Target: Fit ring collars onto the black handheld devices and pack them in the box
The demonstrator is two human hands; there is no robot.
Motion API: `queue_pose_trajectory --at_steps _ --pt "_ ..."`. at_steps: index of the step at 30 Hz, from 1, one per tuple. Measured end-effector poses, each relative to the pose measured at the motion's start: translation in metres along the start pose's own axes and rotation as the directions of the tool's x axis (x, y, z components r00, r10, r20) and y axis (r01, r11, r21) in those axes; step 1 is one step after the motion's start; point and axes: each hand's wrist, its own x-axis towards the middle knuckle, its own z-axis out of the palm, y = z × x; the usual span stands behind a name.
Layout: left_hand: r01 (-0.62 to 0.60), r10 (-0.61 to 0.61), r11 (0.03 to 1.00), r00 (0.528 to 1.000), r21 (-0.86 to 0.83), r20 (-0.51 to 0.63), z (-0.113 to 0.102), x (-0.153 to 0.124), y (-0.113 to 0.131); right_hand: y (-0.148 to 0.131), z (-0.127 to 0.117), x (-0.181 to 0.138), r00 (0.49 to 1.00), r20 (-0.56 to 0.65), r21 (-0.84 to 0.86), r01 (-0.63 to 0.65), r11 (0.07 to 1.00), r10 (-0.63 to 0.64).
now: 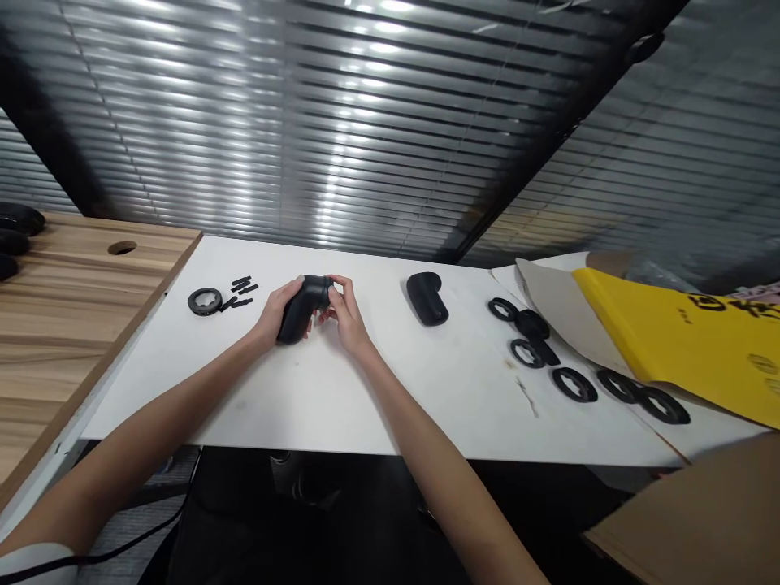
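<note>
A black elbow-shaped body (pixel 298 313), smooth and dark, is held just above the white table in both hands. My left hand (pixel 272 313) is closed around its bend and longer arm. At its short, ringed end, my right hand (pixel 347 313) grips with thumb and fingers; some fingertips are hidden behind it. To the left on the table lie a black ring with a notched opening (pixel 205 301) and several small black strips (pixel 242 286). A second black elbow-shaped body (pixel 427 298) lies to the right of my hands, touched by neither.
Several black rings (pixel 574 384) and round dark parts (pixel 532 324) lie on the white table (pixel 366 406) at the right. Beyond them is a yellow package (pixel 688 333). A wooden surface (pixel 67 325) adjoins on the left. Window blinds (pixel 274 122) stand behind, and a cardboard box (pixel 700 512) is lower right.
</note>
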Motion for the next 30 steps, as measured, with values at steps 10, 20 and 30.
queue_pose_trajectory --at_steps 10,20,30 --pt "-0.036 0.040 0.998 0.996 0.057 -0.075 0.002 -0.001 -0.002 -0.004 0.003 0.006 0.987 0.028 0.162 -0.158 0.974 0.156" --pt "0.049 -0.048 0.996 0.999 0.074 -0.015 0.002 0.002 -0.002 -0.007 0.002 0.007 0.988 0.005 0.104 -0.157 0.982 0.157" --pt "-0.038 0.038 0.999 0.999 0.032 0.009 -0.002 0.003 -0.002 -0.006 0.003 0.007 0.992 -0.039 0.073 -0.114 0.991 0.117"
